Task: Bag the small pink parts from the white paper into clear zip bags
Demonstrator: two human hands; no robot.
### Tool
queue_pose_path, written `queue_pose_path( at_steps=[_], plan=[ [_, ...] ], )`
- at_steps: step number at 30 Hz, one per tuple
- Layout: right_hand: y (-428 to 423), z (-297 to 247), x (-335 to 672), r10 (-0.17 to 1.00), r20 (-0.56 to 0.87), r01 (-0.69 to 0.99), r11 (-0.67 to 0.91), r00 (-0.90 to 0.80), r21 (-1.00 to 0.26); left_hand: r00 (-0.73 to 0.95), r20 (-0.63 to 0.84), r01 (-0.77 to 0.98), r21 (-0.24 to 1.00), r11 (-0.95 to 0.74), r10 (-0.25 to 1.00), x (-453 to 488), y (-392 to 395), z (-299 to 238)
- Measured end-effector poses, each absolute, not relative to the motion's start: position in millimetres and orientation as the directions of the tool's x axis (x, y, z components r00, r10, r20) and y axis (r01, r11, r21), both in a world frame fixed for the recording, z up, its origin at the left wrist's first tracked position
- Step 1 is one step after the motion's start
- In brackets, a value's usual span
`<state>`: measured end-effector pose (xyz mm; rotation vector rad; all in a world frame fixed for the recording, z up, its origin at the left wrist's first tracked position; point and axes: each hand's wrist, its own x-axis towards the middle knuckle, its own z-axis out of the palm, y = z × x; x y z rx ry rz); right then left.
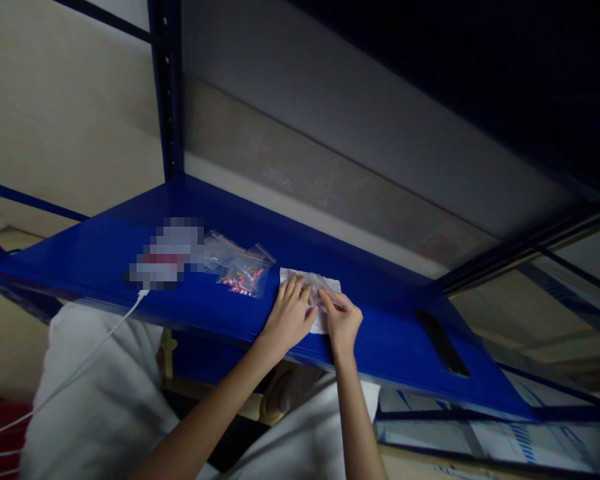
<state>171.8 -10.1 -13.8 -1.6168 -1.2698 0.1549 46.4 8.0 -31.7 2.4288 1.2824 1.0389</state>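
A white sheet (320, 325), which looks like paper or tissue, lies on the blue shelf in front of me. Over it is a crinkled piece of clear plastic (316, 292), apparently a small bag, partly hidden by my fingers. My left hand (291, 310) rests on the sheet's left side, fingers stretched out over the plastic. From the right, my right hand (344, 321) pinches the plastic between thumb and fingers. A bit of pink shows between the hands, too small to make out. Left of them lies a clear zip bag (244, 272) with several small pink pieces inside.
More clear zip bags (217, 250) lie further left, beside a blurred-out item with a white cable (125, 317) running off the shelf edge. A black phone-like slab (441, 343) is at the right. The blue shelf (380, 313) has an upright post (167, 100) at the back left.
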Motion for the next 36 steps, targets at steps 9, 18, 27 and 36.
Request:
queue_pose_path(
  at_steps=[9, 18, 27, 36],
  plan=[
    [-11.4, -17.8, 171.5, 0.813, 0.444, 0.639, 0.119, 0.377, -0.76, 0.363, 0.456, 0.558, 0.591, -0.582, 0.812, 41.6, 10.0, -21.7],
    [-12.2, -16.0, 169.4, 0.855, 0.489, 0.639, 0.28, 0.174, -0.717, 0.305, 0.383, 0.617, 0.619, -0.487, 0.872, 45.0, 15.0, -19.7],
    [-10.9, -16.3, 166.4, 0.804, 0.489, 0.663, 0.164, 0.339, -0.73, 0.286, 0.389, 0.568, 0.667, -0.482, 0.875, 46.4, 18.4, -24.5],
    [-12.0, -14.7, 169.5, 0.792, 0.358, 0.553, 0.031, 0.494, -0.833, 0.28, 0.382, 0.528, 0.704, -0.474, 0.881, 44.7, 19.6, -25.9]
  ],
)
